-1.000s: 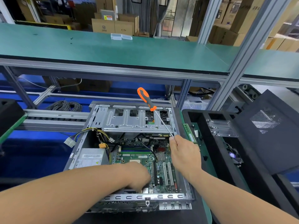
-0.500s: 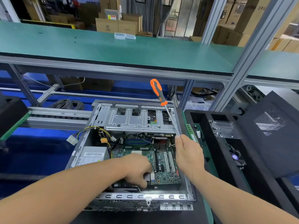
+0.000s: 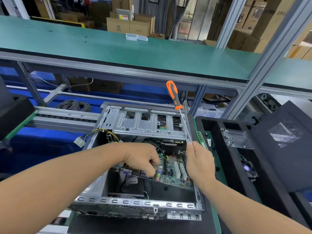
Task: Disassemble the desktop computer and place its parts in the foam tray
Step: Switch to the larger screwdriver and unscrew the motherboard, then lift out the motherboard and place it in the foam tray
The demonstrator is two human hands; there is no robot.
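Observation:
The open desktop case lies on its side in front of me. Its green motherboard is tilted, the near edge with the ports raised off the case floor. My left hand grips that raised edge. My right hand pinches the metal shaft of an orange-handled screwdriver, handle pointing up and away. The black foam tray stands to the right, holding a metal bracket, a small fan and a green memory stick.
A dark perforated side panel leans at the far right. Loose yellow and black power cables hang over the case's left side. A drive cage spans the case's far end. A green shelf runs overhead.
My left hand has lifted the motherboard's near edge, exposing the black case floor beneath. My right hand and the screwdriver shifted slightly right.

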